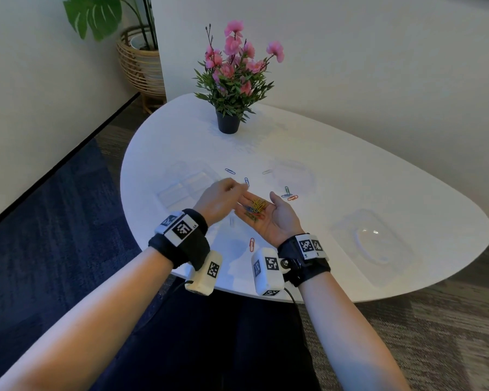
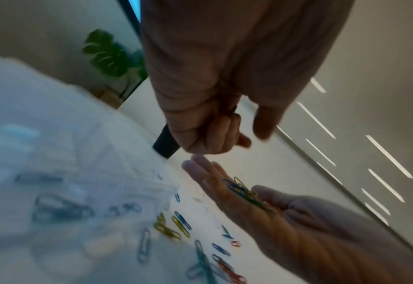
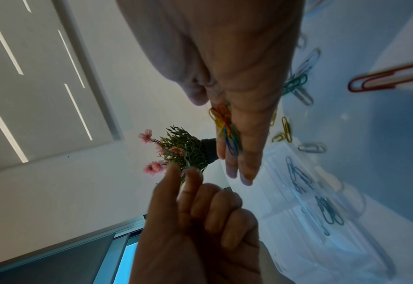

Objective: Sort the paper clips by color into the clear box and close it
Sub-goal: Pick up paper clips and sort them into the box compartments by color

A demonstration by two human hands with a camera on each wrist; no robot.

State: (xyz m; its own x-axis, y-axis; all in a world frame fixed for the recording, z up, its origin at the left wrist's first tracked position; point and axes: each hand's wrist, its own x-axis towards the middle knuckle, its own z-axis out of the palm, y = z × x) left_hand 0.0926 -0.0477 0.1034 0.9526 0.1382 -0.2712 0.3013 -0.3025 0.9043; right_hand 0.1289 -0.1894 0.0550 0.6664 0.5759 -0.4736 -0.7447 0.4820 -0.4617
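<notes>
Presently: right hand flat, cupping mixed paper clips; left hand pinching a blue clip; white tabletop beneath.

White table; pink flowers (black pot).

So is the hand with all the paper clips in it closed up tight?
No, the right hand lies palm up with straight fingers, and the paper clips rest loose on it.
</notes>
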